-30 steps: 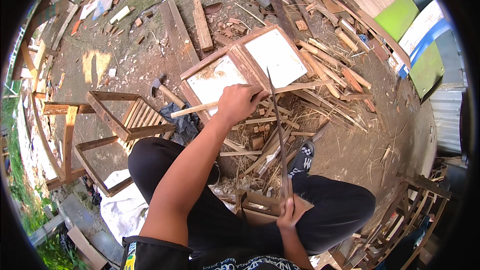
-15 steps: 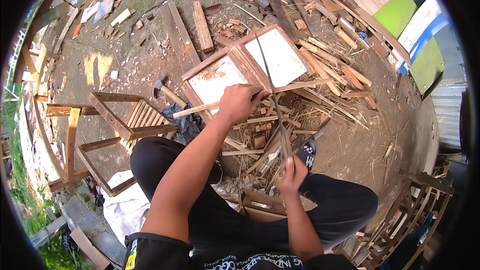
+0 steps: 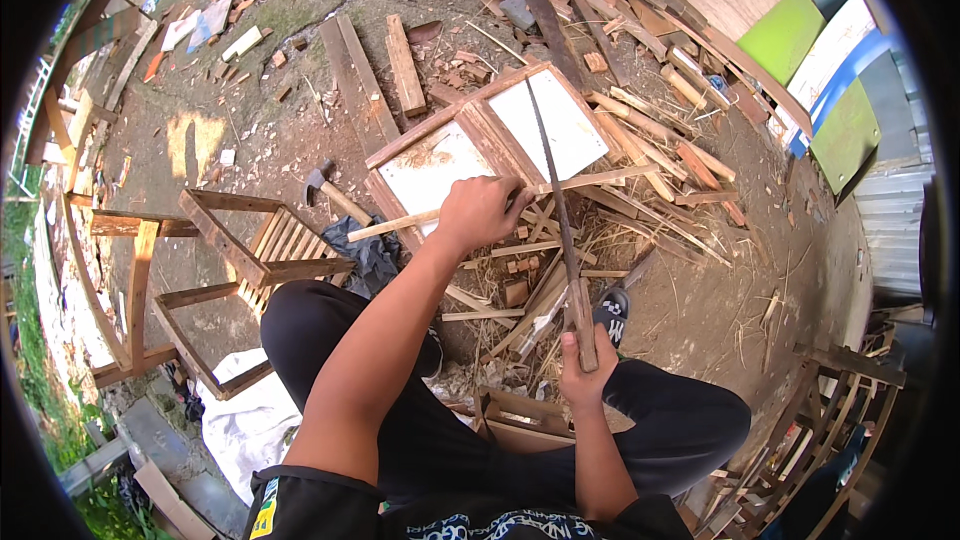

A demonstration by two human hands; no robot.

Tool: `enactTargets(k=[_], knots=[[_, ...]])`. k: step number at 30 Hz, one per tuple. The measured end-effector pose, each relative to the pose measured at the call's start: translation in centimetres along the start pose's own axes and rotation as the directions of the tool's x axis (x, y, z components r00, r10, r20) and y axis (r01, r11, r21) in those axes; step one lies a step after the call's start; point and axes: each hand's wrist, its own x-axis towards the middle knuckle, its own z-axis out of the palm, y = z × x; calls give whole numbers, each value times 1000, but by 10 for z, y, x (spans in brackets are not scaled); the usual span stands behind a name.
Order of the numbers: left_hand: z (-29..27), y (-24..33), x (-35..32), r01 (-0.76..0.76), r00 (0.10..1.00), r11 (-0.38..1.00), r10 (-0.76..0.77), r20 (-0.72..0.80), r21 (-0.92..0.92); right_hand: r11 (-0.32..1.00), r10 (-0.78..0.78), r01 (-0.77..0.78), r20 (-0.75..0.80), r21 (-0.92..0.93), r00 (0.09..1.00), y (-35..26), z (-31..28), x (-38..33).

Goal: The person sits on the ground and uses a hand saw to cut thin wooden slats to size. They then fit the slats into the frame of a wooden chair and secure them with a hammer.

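My left hand (image 3: 482,212) grips a long thin wooden stick (image 3: 590,180) that lies across a wooden frame with two white panels (image 3: 495,145). My right hand (image 3: 583,372) is closed on the wooden handle of a long, narrow machete (image 3: 556,200). Its dark blade points up and away, standing over the stick and the right white panel. I am crouched on the ground, my knees in black trousers below the hands. Split wood strips (image 3: 520,290) lie heaped between my legs and the frame.
A hammer (image 3: 333,194) lies on the dirt left of the frame. A slatted wooden chair frame (image 3: 255,255) lies on its side at left. Planks and offcuts (image 3: 640,110) are piled at the back right. Green and white boards (image 3: 800,50) lean at far right.
My right hand has lifted the machete from low near my lap to higher, with the blade now raised over the stick. My left hand has stayed on the stick.
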Motion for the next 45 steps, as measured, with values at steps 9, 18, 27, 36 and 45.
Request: enactTargets(k=[9, 18, 27, 36, 45], knots=[[0, -1, 2, 4, 999, 997, -8, 44, 83, 1000, -5, 5, 34, 3, 999, 0, 0, 7], [2, -2, 3, 5, 998, 992, -14, 68, 129, 996, 76, -73, 66, -41, 995, 8, -18, -28], [10, -2, -4, -40, 999, 995, 42, -12, 87, 992, 127, -128, 80, 2, 989, 12, -12, -26], [5, -8, -4, -30, 999, 991, 33, -21, 128, 996, 81, -79, 70, -36, 994, 7, -49, -91], [7, -6, 5, -52, 998, 992, 56, -30, 118, 996, 87, -89, 73, 19, 994, 14, 10, 11]])
